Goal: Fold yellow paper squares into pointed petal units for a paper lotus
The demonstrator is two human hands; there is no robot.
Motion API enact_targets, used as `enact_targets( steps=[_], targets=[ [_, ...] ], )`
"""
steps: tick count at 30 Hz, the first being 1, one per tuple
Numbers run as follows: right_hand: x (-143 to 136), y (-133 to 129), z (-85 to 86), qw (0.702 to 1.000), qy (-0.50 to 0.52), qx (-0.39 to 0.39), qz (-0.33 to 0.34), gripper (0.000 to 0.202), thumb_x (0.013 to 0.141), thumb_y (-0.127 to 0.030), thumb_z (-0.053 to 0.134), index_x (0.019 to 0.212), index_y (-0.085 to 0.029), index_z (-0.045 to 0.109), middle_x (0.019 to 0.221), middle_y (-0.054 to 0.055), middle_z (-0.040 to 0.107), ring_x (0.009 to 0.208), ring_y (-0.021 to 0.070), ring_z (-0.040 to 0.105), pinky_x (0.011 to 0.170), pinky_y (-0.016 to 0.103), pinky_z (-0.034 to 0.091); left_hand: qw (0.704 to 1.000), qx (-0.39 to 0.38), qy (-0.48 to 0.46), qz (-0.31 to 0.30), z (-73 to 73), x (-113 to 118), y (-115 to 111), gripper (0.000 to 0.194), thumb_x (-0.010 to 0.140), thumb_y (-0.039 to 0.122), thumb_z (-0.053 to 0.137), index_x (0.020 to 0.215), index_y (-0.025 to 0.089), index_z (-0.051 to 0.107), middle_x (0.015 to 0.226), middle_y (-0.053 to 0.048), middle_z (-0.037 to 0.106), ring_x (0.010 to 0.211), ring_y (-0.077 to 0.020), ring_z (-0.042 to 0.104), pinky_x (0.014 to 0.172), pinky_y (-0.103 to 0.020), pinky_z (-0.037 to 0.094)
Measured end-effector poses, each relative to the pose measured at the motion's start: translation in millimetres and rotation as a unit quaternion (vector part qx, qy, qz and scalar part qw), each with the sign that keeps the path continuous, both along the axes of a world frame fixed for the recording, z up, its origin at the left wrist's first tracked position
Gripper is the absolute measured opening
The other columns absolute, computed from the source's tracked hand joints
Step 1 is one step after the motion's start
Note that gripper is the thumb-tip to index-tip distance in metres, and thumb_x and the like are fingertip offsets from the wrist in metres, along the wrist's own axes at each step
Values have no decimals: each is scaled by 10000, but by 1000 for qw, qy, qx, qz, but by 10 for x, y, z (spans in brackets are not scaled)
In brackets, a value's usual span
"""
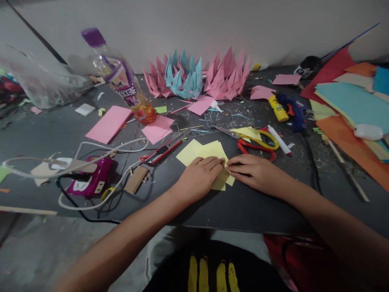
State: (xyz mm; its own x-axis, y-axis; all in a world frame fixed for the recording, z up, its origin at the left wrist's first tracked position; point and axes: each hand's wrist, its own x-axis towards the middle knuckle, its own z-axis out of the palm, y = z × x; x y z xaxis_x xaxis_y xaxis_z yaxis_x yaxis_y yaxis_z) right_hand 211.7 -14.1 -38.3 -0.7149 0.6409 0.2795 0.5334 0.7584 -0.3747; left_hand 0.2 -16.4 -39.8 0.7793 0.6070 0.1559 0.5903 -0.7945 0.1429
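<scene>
Several yellow paper squares (pixel 191 152) lie overlapping on the dark table in front of me. My left hand (pixel 200 176) rests across them with its fingers together and bent, the tips at a small piece of yellow paper (pixel 228 178). Close by on the right, my right hand (pixel 255 172) pinches that same piece, its fingertips almost meeting the left ones. The thumbs and much of the paper between the hands are hidden. Just beyond my right hand lie scissors (pixel 258 142) with red and yellow handles. A red box cutter (pixel 162 152) lies beyond my left hand.
Pink and blue folded-paper pieces (pixel 184 77) stand at the wall beside a tilted-looking drink bottle (pixel 121 81). At left are a purple power socket (pixel 94 178) and cables. A blue glue gun (pixel 294 113), a yellow glue stick (pixel 278 108) and coloured sheets (pixel 349 101) lie right.
</scene>
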Motion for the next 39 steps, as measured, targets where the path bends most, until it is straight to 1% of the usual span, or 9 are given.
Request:
enact_targets(
  steps=[6, 11, 18, 22, 27, 33, 39],
  targets=[
    [77, 26, 33, 998, -26, -50, 9, 265, 888, -164, 433, 986, -156, 679, 1065, 94, 658, 946, 182, 618, 824, 317, 507, 999, 2, 35, -10, 36, -5, 6, 280, 940, 189, 399, 1194, 173, 515, 1290, -47, 532, 1197, -158, 458, 904, -303, 388],
    [133, 48, 55, 997, -32, -65, -17, 266, 897, -214, 436, 942, -177, 695, 1031, 77, 664, 914, 179, 625, 806, 308, 508, 999, 9, 33, -9, 27, -9, 8, 276, 945, 209, 396, 1190, 189, 522, 1299, -36, 526, 1196, -161, 460, 899, -303, 390],
    [219, 86, 115, 993, -63, -94, -33, 293, 908, -296, 426, 936, -195, 700, 979, 72, 641, 872, 177, 619, 776, 307, 502, 999, 24, 22, -13, 11, -4, -2, 270, 943, 185, 385, 1172, 172, 528, 1297, -41, 526, 1179, -176, 473, 891, -311, 389],
    [219, 69, 114, 993, -68, -87, -38, 315, 915, -317, 415, 943, -181, 698, 962, 82, 629, 857, 186, 615, 757, 317, 497, 999, 31, 37, -15, 20, -2, -6, 299, 940, 185, 394, 1222, 172, 491, 1306, -52, 512, 1193, -175, 455, 899, -309, 380],
    [210, 28, 112, 993, -74, -83, -31, 317, 929, -270, 384, 1018, -182, 675, 978, 91, 618, 866, 198, 598, 766, 322, 476, 997, 27, 72, -23, 37, 6, -19, 348, 926, 200, 426, 1273, 191, 451, 1338, -57, 475, 1213, -192, 433, 891, -320, 386],
    [214, 24, 69, 992, -87, -80, -34, 315, 927, -283, 375, 1022, -210, 666, 939, 81, 591, 830, 197, 583, 751, 320, 463, 997, 34, 70, -13, 34, 10, -24, 367, 932, 178, 396, 1298, 170, 424, 1357, -59, 458, 1226, -189, 416, 918, -318, 374],
    [196, 14, 70, 992, -83, -88, -43, 309, 927, -284, 373, 1031, -207, 654, 917, 75, 578, 819, 190, 579, 723, 314, 464, 996, 21, 85, -33, 54, 13, -13, 380, 924, 173, 399, 1303, 178, 421, 1370, -49, 445, 1243, -180, 402, 928, -308, 366]
  ],
)
